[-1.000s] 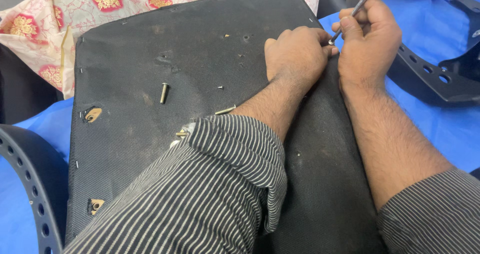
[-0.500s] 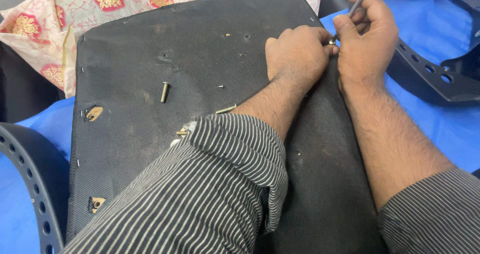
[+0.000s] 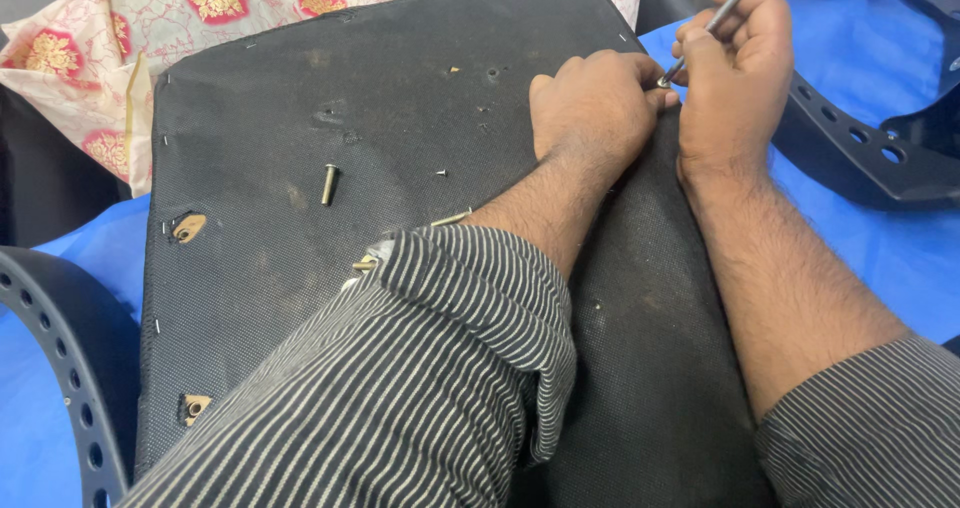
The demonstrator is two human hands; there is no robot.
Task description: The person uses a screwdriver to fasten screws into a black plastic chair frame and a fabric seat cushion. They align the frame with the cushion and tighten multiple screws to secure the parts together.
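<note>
Black fabric-covered seat panel (image 3: 400,148), underside up, flat, staples along edges, worn holes at left edge. Thin grey metal tool (image 3: 722,13) slanted, tip at panel's right edge, pinched in right hand (image 3: 735,78). Left hand (image 3: 590,103) pressed flat on panel beside tip.

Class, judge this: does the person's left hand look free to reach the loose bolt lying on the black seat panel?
Probably yes. The bolt lies bare on the seat panel, nothing covering it, to the left of the left hand. That hand presses flat beside the right hand and its metal tool.
</note>
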